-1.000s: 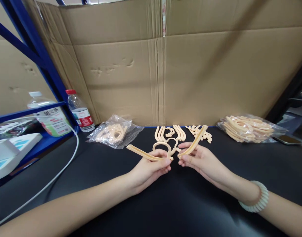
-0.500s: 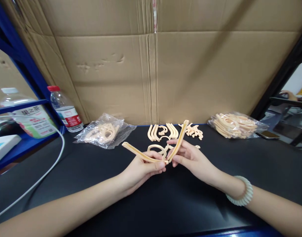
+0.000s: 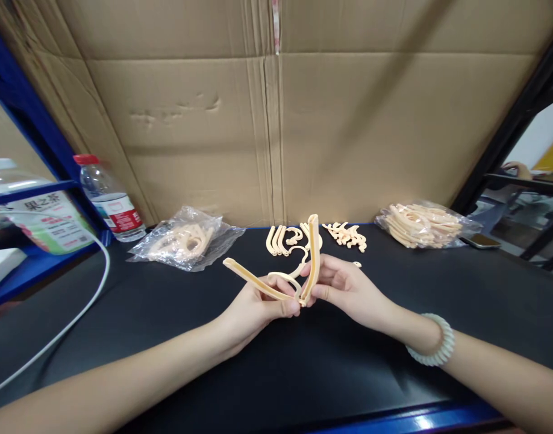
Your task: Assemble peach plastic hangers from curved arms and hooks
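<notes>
Between thumb and fingers, my left hand (image 3: 262, 310) grips one beige plastic hanger arm (image 3: 249, 279), a grooved, slightly curved strip pointing up and left. My right hand (image 3: 344, 283) pinches a second hanger arm (image 3: 313, 253), which stands nearly upright. Their lower ends meet at my fingertips, forming a V; whether they are locked together I cannot tell. A beige loop-shaped piece with a hook (image 3: 299, 271) shows behind the V, close to my left fingers, and its lower part is hidden. Loose curved arms (image 3: 276, 241) and small hooks (image 3: 346, 235) lie on the black table behind.
A clear bag of beige parts (image 3: 186, 241) lies at back left, another filled bag (image 3: 425, 224) at back right beside a phone (image 3: 482, 241). A red-capped bottle (image 3: 111, 202) and a white cable (image 3: 93, 295) are on the left. Cardboard (image 3: 190, 120) walls the back.
The right hanger arm has swung from leaning right to nearly upright, with my right hand moving slightly left. The whole view has shifted a little.
</notes>
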Demonstrator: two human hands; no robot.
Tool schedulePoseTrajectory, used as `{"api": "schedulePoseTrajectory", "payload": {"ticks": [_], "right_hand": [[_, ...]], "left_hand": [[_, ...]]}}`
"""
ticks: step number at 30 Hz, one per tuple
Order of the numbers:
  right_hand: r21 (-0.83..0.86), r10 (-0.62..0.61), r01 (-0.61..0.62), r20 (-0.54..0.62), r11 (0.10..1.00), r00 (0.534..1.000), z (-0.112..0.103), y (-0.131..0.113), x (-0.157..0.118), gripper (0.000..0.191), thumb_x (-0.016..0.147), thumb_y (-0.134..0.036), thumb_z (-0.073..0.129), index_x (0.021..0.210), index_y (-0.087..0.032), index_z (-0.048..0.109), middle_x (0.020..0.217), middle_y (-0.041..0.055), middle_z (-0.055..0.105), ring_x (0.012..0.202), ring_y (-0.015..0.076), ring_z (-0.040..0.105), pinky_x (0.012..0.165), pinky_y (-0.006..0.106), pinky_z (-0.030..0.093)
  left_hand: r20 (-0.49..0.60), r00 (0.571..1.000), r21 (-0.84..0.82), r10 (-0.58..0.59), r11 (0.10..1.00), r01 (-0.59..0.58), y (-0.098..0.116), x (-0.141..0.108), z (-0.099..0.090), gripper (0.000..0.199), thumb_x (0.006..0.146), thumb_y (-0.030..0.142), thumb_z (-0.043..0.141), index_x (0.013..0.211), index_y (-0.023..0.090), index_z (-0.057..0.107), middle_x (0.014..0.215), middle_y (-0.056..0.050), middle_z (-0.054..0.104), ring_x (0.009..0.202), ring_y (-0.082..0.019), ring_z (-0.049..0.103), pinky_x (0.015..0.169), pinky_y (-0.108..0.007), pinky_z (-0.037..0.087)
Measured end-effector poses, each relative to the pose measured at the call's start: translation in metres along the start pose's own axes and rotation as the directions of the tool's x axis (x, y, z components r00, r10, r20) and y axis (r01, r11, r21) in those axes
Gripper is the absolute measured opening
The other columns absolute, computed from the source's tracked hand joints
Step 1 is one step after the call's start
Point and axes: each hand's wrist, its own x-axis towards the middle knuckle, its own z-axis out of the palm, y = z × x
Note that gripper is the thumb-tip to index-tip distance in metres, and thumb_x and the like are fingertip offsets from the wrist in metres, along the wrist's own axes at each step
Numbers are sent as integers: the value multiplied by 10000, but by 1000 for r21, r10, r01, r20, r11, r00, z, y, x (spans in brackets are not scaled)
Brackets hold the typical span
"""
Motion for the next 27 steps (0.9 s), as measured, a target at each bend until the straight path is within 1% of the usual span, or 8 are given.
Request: {"api": "schedulePoseTrajectory", "payload": {"ticks": [4, 8, 12, 18, 22, 27], "right_hand": [[-13, 16, -16, -2, 1000, 1000, 0, -1, 0, 229, 816, -273, 708, 988, -189, 582, 896, 22, 679, 789, 142, 663, 762, 310, 550], [-47, 22, -22, -1, 999, 1000, 1, -2, 0, 246, 826, -270, 690, 1031, -182, 586, 854, 19, 679, 756, 142, 663, 738, 306, 550], [-55, 1, -1, -10, 998, 1000, 3, -2, 1, 231, 816, -262, 695, 1011, -184, 599, 820, 8, 677, 744, 138, 662, 728, 298, 553], [-78, -22, 20, -24, 997, 999, 7, -4, -2, 167, 815, -275, 702, 937, -193, 622, 844, 9, 688, 764, 145, 674, 749, 305, 562], [-91, -30, 27, -33, 995, 999, 10, -6, -4, 128, 805, -255, 708, 869, -188, 620, 826, 12, 690, 766, 150, 677, 765, 313, 565], [-127, -65, 60, -38, 990, 997, 11, -7, -6, 118, 806, -246, 705, 884, -189, 637, 847, 25, 705, 790, 164, 685, 807, 344, 566]], "left_hand": [[10, 1000, 5, -3, 1000, 3, -1, 1, -1, 204, 611, 158, 854, 709, 131, 677, 693, -30, 698, 680, -128, 608, 673, -239, 444], [24, 1000, -9, -7, 1000, 7, -1, 2, -2, 200, 601, 154, 857, 702, 128, 687, 707, -48, 714, 693, -139, 617, 678, -248, 443], [30, 999, -7, 12, 1000, -11, 0, 2, -1, 190, 597, 157, 855, 690, 128, 691, 722, -56, 721, 684, -140, 617, 683, -257, 446], [-44, 999, 6, 11, 1000, -11, -3, 1, 0, 210, 569, 160, 864, 662, 142, 677, 698, -46, 713, 666, -144, 610, 679, -265, 445], [-38, 998, 20, 41, 999, -40, -3, -1, 1, 186, 581, 173, 855, 632, 144, 679, 682, -34, 691, 672, -145, 602, 700, -270, 453], [-77, 995, 20, 68, 998, -67, -3, -3, 3, 179, 584, 173, 848, 639, 145, 680, 703, -28, 673, 721, -163, 612, 754, -292, 464]]}}
